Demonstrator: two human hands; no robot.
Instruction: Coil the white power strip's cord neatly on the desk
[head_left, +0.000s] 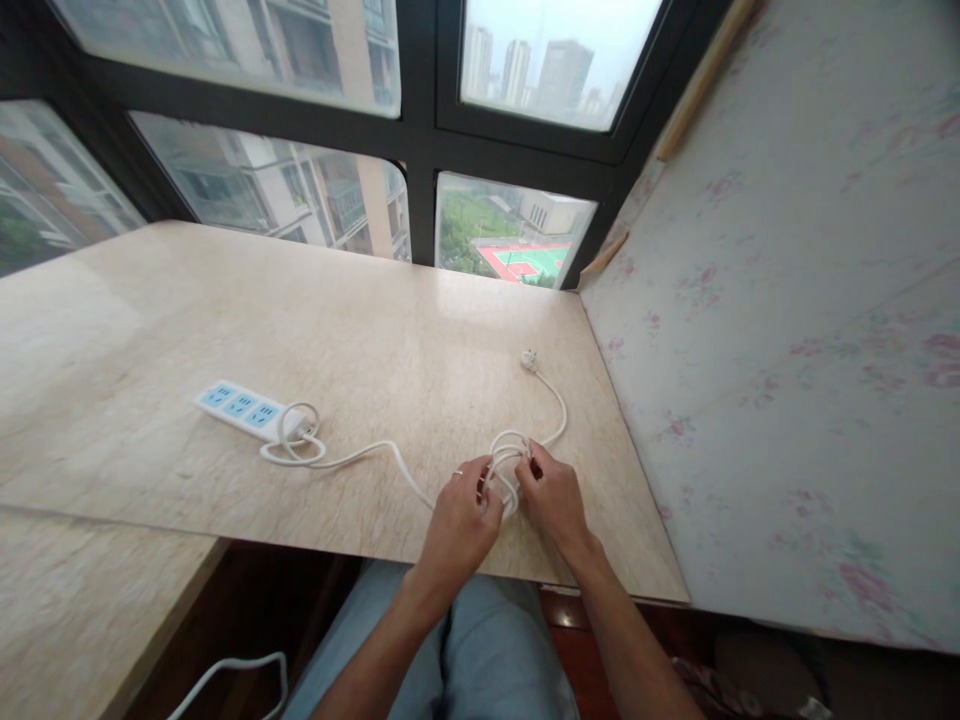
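Note:
A white power strip (241, 407) with blue socket faces lies on the stone-patterned countertop, left of my hands. Its white cord (396, 458) loops beside the strip, then runs right into a small tangle of coils between my hands. My left hand (465, 515), with a ring on one finger, pinches the left side of the coils. On the right side, my right hand (553, 492) grips the cord between thumb and fingers. Beyond my hands the cord curves up to its plug (529, 360), which rests on the counter. My fingers partly hide the coils.
The countertop (337, 310) meets dark-framed windows at the back and a flower-papered wall (765, 400) on the right. Its front edge lies just before my knees. A lower counter section (82, 600) is at left, with another white cable (236, 664) hanging below.

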